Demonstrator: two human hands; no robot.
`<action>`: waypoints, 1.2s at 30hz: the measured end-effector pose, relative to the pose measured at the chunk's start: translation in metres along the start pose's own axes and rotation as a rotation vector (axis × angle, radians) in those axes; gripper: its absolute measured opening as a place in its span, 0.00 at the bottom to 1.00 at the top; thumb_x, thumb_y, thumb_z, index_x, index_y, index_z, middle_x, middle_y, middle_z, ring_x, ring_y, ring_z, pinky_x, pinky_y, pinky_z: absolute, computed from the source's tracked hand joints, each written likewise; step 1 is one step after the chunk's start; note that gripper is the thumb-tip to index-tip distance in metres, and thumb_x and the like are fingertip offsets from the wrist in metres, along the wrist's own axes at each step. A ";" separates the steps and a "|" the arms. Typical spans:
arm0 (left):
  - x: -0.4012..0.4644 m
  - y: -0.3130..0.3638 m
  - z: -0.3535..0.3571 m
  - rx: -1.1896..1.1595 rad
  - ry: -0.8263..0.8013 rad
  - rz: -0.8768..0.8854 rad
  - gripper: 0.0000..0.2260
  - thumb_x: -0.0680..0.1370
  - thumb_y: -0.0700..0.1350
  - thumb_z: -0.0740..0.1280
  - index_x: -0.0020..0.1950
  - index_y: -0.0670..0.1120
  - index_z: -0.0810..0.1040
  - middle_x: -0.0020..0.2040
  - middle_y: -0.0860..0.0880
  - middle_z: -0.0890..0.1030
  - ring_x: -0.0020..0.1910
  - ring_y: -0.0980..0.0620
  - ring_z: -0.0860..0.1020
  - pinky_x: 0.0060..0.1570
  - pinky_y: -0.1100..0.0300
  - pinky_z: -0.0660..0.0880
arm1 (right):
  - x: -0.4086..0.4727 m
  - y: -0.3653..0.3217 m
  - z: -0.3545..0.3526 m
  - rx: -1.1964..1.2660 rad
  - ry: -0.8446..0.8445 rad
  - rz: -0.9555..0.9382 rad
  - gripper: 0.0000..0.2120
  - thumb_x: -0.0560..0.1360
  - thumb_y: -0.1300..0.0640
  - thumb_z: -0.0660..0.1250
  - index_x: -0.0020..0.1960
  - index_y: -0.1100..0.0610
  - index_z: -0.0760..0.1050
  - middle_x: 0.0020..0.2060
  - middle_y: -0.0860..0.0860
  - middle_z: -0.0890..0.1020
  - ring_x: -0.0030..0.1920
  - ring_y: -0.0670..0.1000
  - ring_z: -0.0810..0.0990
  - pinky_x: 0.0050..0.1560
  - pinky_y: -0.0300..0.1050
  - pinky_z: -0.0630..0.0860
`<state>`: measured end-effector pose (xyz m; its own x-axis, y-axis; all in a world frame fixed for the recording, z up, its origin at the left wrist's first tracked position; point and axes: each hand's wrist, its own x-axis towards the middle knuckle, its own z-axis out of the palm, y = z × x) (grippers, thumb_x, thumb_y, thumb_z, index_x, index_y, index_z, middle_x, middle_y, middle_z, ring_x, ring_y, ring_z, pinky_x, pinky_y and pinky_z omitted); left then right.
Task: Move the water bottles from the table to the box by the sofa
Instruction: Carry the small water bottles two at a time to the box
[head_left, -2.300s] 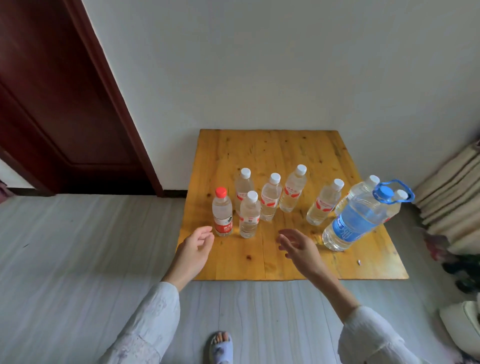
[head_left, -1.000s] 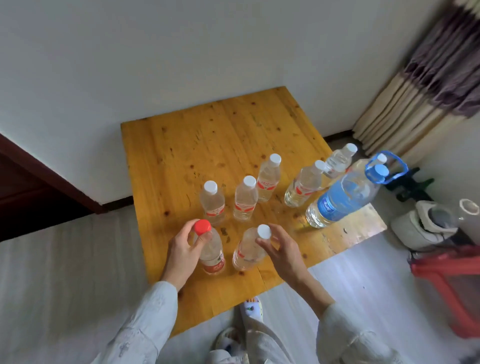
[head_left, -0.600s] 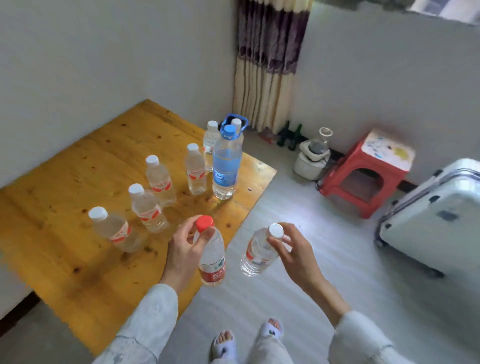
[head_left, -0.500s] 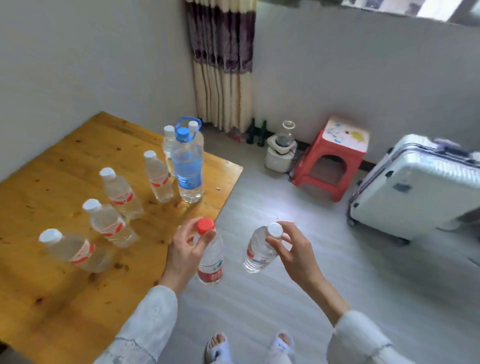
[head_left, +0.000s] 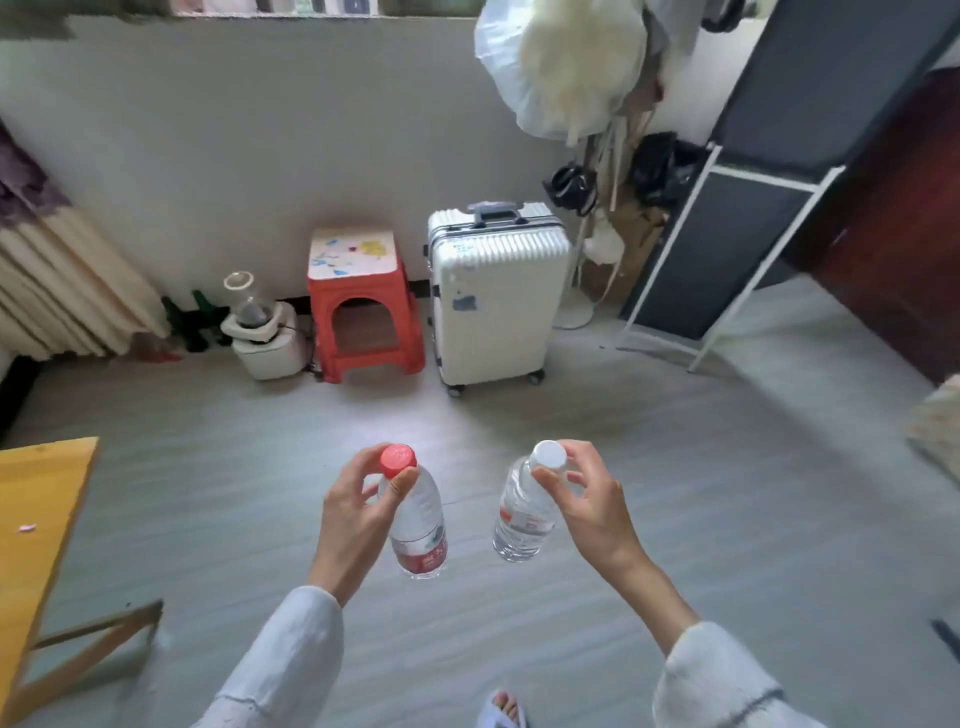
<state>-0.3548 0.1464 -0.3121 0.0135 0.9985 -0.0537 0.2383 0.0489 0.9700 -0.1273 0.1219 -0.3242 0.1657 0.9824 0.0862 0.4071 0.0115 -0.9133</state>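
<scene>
My left hand (head_left: 348, 519) pinches a red-capped water bottle (head_left: 418, 525) by its neck, and the bottle hangs over the grey floor. My right hand (head_left: 587, 499) pinches a white-capped water bottle (head_left: 522, 514) by its cap, tilted a little to the left. Both bottles are clear with red labels. Only a corner of the wooden table (head_left: 36, 514) shows at the left edge, with no bottles on the visible part. The box and the sofa are out of view.
Along the far wall stand a red stool (head_left: 361, 306), a white suitcase (head_left: 496, 291) and a small white appliance (head_left: 265, 332). A dark fabric rack (head_left: 727, 249) stands at the right. Open grey floor lies ahead. My foot (head_left: 501, 709) shows at the bottom.
Both hands took a bottle off the table and lifted it. The view has swung right, so the table and the other bottles slid out to the left.
</scene>
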 end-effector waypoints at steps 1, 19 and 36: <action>0.006 0.009 0.026 -0.005 -0.043 0.015 0.15 0.64 0.60 0.68 0.47 0.56 0.76 0.49 0.52 0.80 0.49 0.62 0.78 0.50 0.63 0.71 | 0.001 0.010 -0.023 -0.008 0.041 0.020 0.15 0.64 0.35 0.61 0.47 0.41 0.71 0.49 0.46 0.77 0.50 0.42 0.75 0.52 0.37 0.71; 0.121 0.123 0.469 0.061 -0.831 0.215 0.13 0.73 0.50 0.68 0.54 0.46 0.76 0.52 0.45 0.80 0.45 0.53 0.80 0.40 0.75 0.72 | 0.035 0.165 -0.364 -0.107 0.758 0.364 0.12 0.70 0.48 0.65 0.51 0.51 0.74 0.47 0.54 0.79 0.49 0.55 0.78 0.52 0.49 0.74; 0.211 0.222 0.828 0.096 -1.142 0.256 0.09 0.70 0.56 0.68 0.48 0.59 0.75 0.51 0.49 0.82 0.53 0.51 0.80 0.57 0.55 0.73 | 0.136 0.285 -0.631 -0.064 1.001 0.531 0.15 0.70 0.49 0.66 0.52 0.58 0.74 0.48 0.51 0.77 0.50 0.53 0.77 0.53 0.48 0.73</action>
<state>0.5053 0.3463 -0.3048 0.9235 0.3732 -0.0886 0.1736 -0.2008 0.9641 0.5780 0.1413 -0.3219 0.9630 0.2696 -0.0001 0.1119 -0.3999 -0.9097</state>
